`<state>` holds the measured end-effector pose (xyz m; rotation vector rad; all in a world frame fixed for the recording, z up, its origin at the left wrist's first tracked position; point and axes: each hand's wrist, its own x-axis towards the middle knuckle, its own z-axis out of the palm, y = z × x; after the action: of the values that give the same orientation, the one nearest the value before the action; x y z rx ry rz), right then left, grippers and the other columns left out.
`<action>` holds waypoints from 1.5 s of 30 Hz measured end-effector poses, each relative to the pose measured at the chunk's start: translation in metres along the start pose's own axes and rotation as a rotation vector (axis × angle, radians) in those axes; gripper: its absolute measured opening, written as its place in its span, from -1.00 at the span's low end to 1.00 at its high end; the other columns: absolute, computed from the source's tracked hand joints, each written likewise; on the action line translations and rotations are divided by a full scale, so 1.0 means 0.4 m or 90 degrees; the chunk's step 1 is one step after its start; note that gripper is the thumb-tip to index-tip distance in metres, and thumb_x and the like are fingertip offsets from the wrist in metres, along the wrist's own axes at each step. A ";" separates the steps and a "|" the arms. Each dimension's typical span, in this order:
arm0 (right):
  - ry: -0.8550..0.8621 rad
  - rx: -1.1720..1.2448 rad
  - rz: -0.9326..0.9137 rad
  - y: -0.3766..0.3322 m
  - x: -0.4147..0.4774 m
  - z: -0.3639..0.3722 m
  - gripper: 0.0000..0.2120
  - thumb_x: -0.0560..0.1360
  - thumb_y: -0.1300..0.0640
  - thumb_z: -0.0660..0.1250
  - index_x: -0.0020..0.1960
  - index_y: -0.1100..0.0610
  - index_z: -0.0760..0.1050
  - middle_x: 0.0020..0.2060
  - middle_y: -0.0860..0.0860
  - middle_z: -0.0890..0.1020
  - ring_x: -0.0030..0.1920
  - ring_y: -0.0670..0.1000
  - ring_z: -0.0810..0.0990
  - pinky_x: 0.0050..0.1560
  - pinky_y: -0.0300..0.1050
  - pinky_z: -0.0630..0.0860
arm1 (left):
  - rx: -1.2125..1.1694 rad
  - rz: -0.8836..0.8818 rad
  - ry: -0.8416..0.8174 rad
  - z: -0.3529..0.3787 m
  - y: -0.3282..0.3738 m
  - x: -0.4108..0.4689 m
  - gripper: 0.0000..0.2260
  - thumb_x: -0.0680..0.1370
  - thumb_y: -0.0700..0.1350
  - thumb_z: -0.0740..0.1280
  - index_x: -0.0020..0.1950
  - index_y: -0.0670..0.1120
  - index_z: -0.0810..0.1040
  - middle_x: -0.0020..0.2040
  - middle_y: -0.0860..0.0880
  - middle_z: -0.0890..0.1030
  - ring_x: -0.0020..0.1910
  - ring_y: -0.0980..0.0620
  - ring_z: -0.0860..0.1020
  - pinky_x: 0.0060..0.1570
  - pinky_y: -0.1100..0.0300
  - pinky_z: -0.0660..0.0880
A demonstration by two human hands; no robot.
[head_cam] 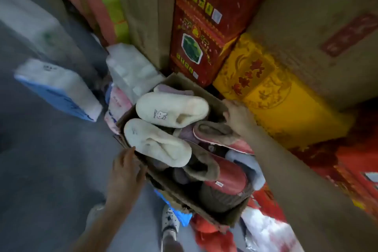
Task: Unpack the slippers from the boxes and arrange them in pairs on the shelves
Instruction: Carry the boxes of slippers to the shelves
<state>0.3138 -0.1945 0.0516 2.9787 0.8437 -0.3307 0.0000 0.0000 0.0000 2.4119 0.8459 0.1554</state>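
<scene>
You're at the very start: the open cardboard box (pixel 180 188) of slippers sits on the floor among stacked cartons, still full. Your left hand (pixel 125 172) grips its near-left rim, fingers curled over the edge. Your right hand (pixel 239 117) rests at the far-right rim, fingers together on the cardboard beside a red slipper (pixel 223 135). Two cream plush slippers (pixel 171 109) lie on top and look like a matched pair. No shelves are in view, so I judge you should lift the box or those two first.
</scene>
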 end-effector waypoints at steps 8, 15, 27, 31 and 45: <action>-0.111 0.023 -0.022 0.066 0.152 0.106 -0.44 0.57 0.14 0.30 0.52 0.10 0.20 0.28 0.22 0.52 0.25 0.27 0.51 0.18 0.10 0.45 | -0.268 -0.342 -0.081 0.172 0.074 -0.112 -0.33 0.50 0.06 0.38 0.52 0.05 0.13 0.27 0.03 0.44 0.03 0.11 0.57 0.06 0.02 0.56; -0.092 0.009 -0.050 0.087 0.209 0.149 -0.65 0.57 0.19 0.29 0.34 0.09 0.40 0.10 0.28 0.59 0.12 0.34 0.54 0.08 0.16 0.47 | -0.315 -0.473 -0.005 0.244 0.127 -0.084 -0.36 0.53 -0.06 0.35 0.53 0.06 0.10 0.24 -0.02 0.57 0.12 -0.12 0.58 0.03 0.07 0.49; -0.014 -0.017 -0.082 0.000 0.067 0.035 -0.68 0.56 0.18 0.27 0.30 0.02 0.40 0.03 0.22 0.63 0.01 0.30 0.59 -0.02 0.10 0.48 | -0.279 -0.446 0.045 0.095 0.054 -0.135 -0.43 0.51 -0.24 0.28 0.47 0.05 0.22 -0.01 -0.12 0.64 -0.07 -0.21 0.60 -0.13 0.00 0.52; 0.000 0.020 -0.100 -0.084 -0.025 0.000 -0.70 0.54 0.21 0.29 0.25 0.02 0.38 -0.07 0.15 0.65 -0.10 0.25 0.62 -0.14 0.01 0.49 | -0.222 -0.423 0.075 -0.014 -0.036 -0.174 -0.42 0.50 -0.23 0.32 0.49 0.01 0.26 0.05 -0.18 0.65 -0.01 -0.26 0.60 -0.08 -0.01 0.49; -0.023 0.082 -0.243 -0.753 -0.252 0.015 -0.61 0.54 0.20 0.31 0.34 0.10 0.37 0.06 0.18 0.63 0.07 0.28 0.59 -0.02 0.08 0.48 | -0.158 -0.530 0.181 -0.432 -0.555 -0.415 -0.58 0.50 -0.13 0.34 0.34 0.11 0.40 0.13 -0.03 0.64 0.10 -0.15 0.58 0.04 -0.01 0.48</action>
<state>0.0720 0.0100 0.0761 2.8964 1.4390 -0.4629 -0.3007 0.1238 0.0331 1.6623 1.7626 0.2577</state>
